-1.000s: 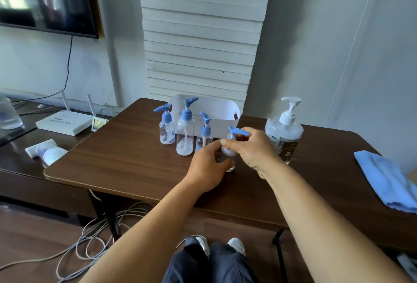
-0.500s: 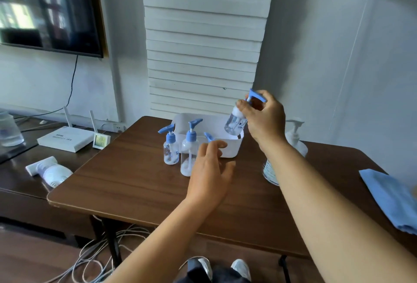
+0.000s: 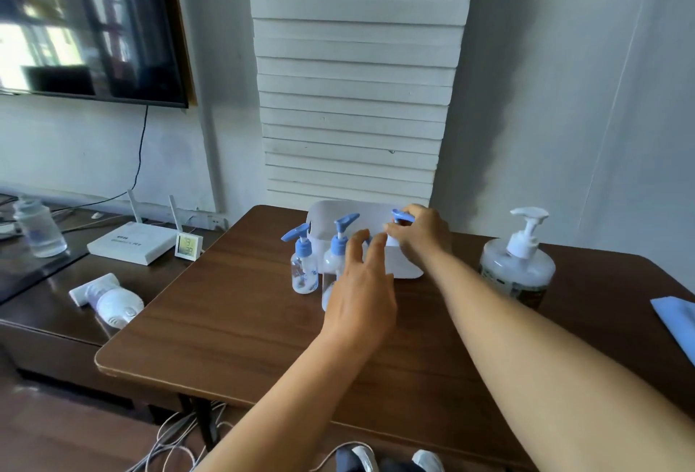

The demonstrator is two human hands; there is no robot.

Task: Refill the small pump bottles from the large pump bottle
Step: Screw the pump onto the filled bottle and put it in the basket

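Note:
My right hand [image 3: 419, 236] is over the white basket [image 3: 408, 268], shut on a small pump bottle whose blue pump head [image 3: 401, 215] sticks out above my fingers; its body is hidden. My left hand [image 3: 361, 293] hovers with fingers apart in front of the small bottles, holding nothing. A small clear bottle with a blue pump [image 3: 302, 264] stands left of the basket. A taller one [image 3: 334, 257] stands beside it, partly behind my left hand. The large clear pump bottle with a white pump [image 3: 517, 264] stands at the right on the brown table [image 3: 233, 306].
A blue cloth [image 3: 677, 321] lies at the table's right edge. On the lower dark cabinet at the left are a white router [image 3: 128, 244], a small clock [image 3: 188, 246], a white tube [image 3: 107, 298] and a clear jar [image 3: 39, 229]. Cables lie on the floor [image 3: 169, 441].
My right hand has brought the small bottle from high above down into the white basket. My left hand has moved forward towards the standing small bottles.

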